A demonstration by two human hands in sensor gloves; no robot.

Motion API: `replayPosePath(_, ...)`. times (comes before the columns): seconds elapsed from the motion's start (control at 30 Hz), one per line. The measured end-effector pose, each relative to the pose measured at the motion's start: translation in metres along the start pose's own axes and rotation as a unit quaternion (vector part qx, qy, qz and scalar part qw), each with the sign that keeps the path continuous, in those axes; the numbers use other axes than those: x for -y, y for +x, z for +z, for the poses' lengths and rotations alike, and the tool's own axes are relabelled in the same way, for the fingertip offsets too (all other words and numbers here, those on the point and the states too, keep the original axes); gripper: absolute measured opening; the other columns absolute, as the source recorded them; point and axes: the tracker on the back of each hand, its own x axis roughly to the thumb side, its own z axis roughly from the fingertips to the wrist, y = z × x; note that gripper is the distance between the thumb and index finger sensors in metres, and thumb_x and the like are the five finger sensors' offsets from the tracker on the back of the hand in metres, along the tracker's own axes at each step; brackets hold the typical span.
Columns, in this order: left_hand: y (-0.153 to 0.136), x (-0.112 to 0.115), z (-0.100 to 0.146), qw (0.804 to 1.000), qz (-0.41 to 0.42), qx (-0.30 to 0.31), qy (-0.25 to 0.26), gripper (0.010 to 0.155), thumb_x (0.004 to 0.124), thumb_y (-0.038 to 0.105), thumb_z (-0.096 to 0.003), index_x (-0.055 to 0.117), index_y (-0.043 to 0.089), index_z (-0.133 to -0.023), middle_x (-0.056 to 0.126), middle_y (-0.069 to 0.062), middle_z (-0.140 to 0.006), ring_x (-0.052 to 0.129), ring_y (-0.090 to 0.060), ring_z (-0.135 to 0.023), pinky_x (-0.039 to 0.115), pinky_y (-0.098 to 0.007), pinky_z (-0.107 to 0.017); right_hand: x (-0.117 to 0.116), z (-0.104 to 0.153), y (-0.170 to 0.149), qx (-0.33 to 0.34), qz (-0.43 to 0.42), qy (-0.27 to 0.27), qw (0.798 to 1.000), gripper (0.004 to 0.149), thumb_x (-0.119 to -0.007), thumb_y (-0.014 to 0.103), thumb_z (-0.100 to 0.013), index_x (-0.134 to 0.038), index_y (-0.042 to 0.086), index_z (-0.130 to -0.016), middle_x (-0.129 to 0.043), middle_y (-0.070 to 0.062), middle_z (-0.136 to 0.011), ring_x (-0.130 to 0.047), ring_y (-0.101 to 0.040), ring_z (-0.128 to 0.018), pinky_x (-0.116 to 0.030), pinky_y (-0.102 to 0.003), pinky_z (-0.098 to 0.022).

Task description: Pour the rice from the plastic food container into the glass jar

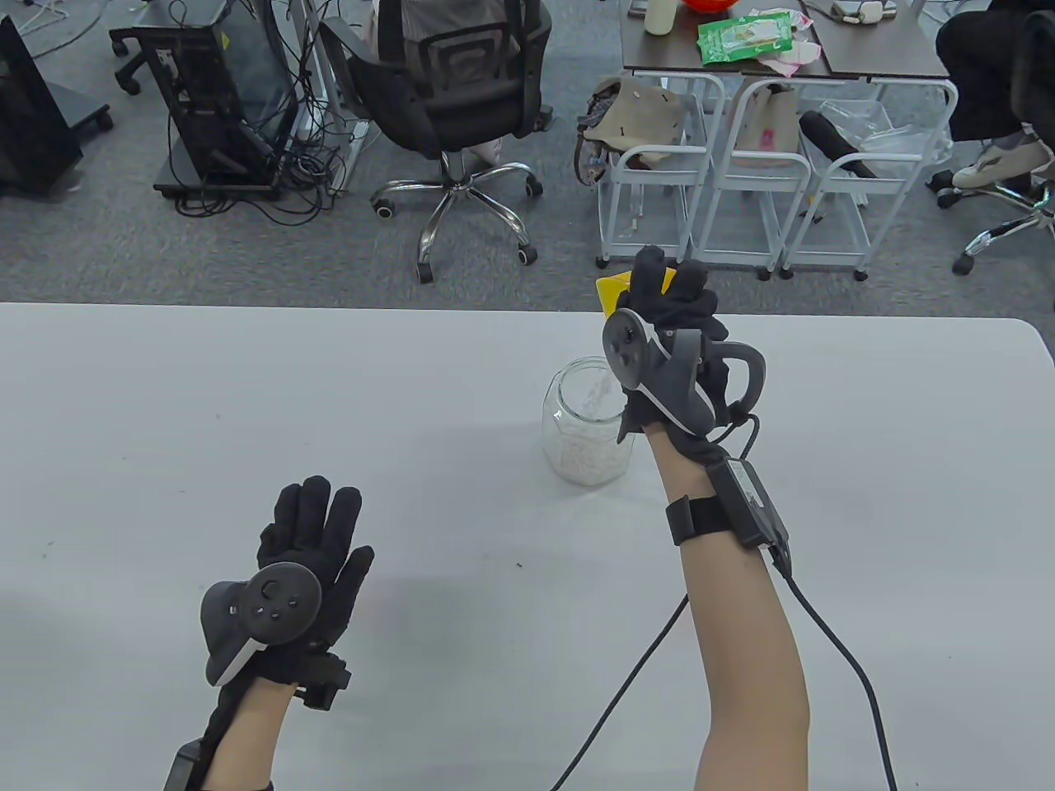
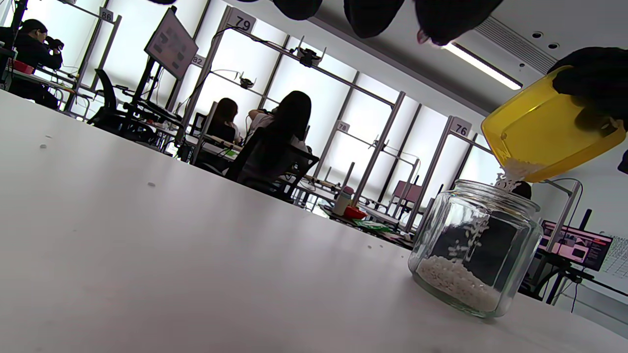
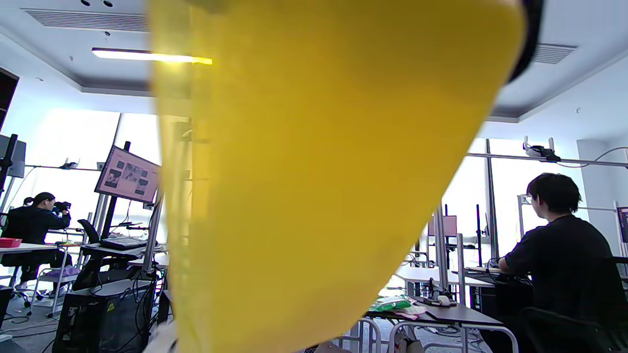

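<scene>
A clear glass jar (image 1: 587, 428) stands upright in the middle of the white table (image 1: 247, 412), with a layer of white rice at its bottom. It also shows in the left wrist view (image 2: 473, 247). My right hand (image 1: 672, 313) grips a yellow plastic container (image 1: 616, 290) and holds it tilted above the jar's mouth. In the left wrist view rice (image 2: 510, 176) spills from the container's (image 2: 549, 130) low corner into the jar. The container (image 3: 314, 171) fills the right wrist view. My left hand (image 1: 309, 535) lies flat and empty on the table, fingers spread, left of the jar.
The table's far edge runs just behind the jar. Beyond it stand an office chair (image 1: 453, 107), white wire carts (image 1: 733, 173) and a desk with a green packet (image 1: 746, 33). A cable (image 1: 832, 643) trails from my right wrist across the table.
</scene>
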Motion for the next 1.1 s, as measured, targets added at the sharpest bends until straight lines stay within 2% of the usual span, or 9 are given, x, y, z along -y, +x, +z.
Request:
replayPosePath(0.23, 0.000, 0.000, 0.000, 1.000, 0.000, 0.001, 0.000, 0.066, 0.055, 0.051, -0.0554, 0.043, 0.031, -0.117, 0.031, -0.013, -0.127, 0.030, -0.043, -0.114, 0.041, -0.067, -0.076, -0.001, 0.003, 0.007, 0.026, 0.019, -0.009, 0.999, 0.056, -0.052, 0.043, -0.065, -0.040, 0.017, -0.113, -0.044, -0.030, -0.102, -0.085, -0.043, -0.067, -0.080, -0.051, -0.042)
replayPosePath(0.6, 0.001, 0.000, 0.000, 1.000, -0.001, 0.002, 0.003, 0.066, 0.055, 0.051, -0.0554, 0.043, 0.030, -0.117, 0.031, -0.013, -0.127, 0.030, -0.043, -0.115, 0.041, -0.067, -0.076, 0.000, 0.012, 0.025, 0.106, 0.092, -0.039, 0.989, 0.056, -0.050, 0.043, -0.065, -0.036, 0.018, -0.113, -0.042, -0.029, -0.103, -0.085, -0.042, -0.069, -0.081, -0.050, -0.043)
replayPosePath(1.1, 0.001, 0.000, 0.000, 1.000, -0.001, 0.002, 0.002, 0.066, 0.055, 0.051, -0.0555, 0.043, 0.031, -0.117, 0.031, -0.013, -0.127, 0.030, -0.043, -0.115, 0.041, -0.067, -0.076, 0.003, 0.020, 0.038, 0.156, 0.118, -0.054, 0.979, 0.056, -0.050, 0.043, -0.065, -0.036, 0.018, -0.113, -0.042, -0.028, -0.103, -0.084, -0.041, -0.070, -0.081, -0.050, -0.044)
